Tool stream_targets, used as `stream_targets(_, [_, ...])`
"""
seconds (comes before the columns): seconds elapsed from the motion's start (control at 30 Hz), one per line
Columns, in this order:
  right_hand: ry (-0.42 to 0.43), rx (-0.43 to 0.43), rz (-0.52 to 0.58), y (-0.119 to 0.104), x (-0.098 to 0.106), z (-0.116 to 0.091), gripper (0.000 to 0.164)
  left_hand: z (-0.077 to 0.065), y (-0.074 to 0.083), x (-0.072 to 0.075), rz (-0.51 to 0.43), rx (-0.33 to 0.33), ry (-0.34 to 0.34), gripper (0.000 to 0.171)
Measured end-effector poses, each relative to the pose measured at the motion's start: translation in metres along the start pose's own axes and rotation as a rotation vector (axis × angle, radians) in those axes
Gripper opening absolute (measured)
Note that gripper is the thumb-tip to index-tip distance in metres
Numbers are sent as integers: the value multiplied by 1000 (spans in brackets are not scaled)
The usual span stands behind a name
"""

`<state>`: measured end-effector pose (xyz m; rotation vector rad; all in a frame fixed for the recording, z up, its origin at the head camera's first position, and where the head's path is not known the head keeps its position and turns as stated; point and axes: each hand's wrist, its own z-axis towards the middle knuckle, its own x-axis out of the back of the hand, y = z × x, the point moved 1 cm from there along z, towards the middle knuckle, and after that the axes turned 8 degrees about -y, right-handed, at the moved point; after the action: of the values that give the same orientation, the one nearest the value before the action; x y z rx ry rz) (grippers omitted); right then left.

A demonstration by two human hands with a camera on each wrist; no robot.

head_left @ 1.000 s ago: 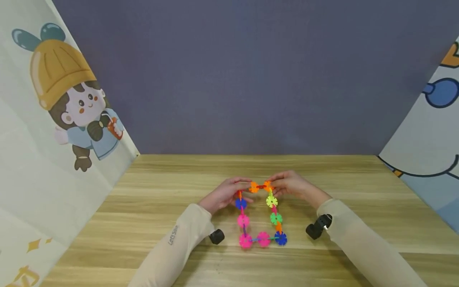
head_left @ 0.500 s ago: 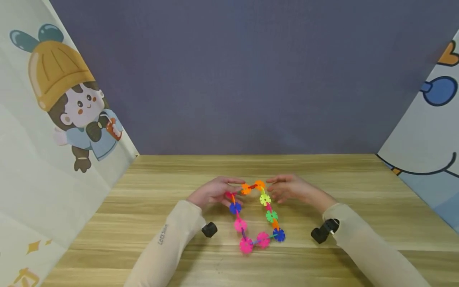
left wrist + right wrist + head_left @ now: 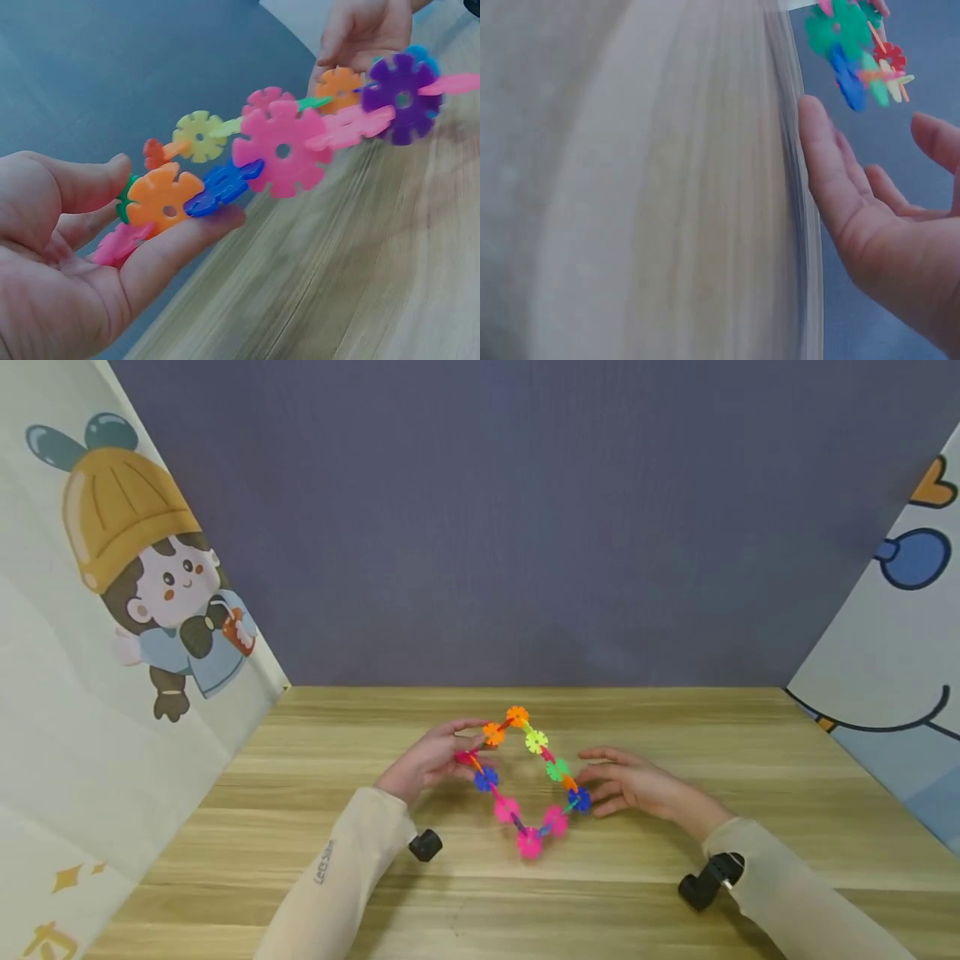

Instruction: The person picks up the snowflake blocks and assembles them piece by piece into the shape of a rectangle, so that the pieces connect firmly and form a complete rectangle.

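Observation:
A closed loop of interlocking plastic snowflake discs [image 3: 529, 842], in pink, orange, yellow, green and blue, is tilted in the head view. My left hand [image 3: 435, 758] holds it at its left corner. In the left wrist view, pink, green and orange discs [image 3: 161, 201] sit between the thumb and fingers, and one finger lies under a blue disc [image 3: 223, 187]. My right hand [image 3: 648, 785] is just right of the loop's blue corner disc [image 3: 578, 800], fingers spread and loosely bent. In the right wrist view this hand [image 3: 900, 262] holds nothing, with the discs beyond its fingertips.
The wood-grain table [image 3: 315, 777] lies beneath both hands. A dark blue-grey panel [image 3: 525, 527] rises behind it, with cartoon-printed white panels [image 3: 67, 693] at the sides. A black wrist camera [image 3: 426, 845] is worn on each wrist.
The disc loop has turned so that its right side swings up and away, tilting more to a diamond. The right hand has moved off its upper right corner, down and rightward; the left still holds on.

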<state>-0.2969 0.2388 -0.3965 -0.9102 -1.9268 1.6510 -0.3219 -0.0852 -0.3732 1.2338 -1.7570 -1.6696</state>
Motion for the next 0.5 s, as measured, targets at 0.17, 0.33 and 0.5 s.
stream_targets(0.17, [53,26,74,-4,-4,-1,66,0,3,-1,-42,-73,64,50])
stream_targets(0.33, [82,51,140,-5,-13,1,69,0,1,-7,-87,-153,163,48])
stream_targets(0.5, [117,74,225,0,-26,6,69,2,-9,-14,-123,-204,235,45])
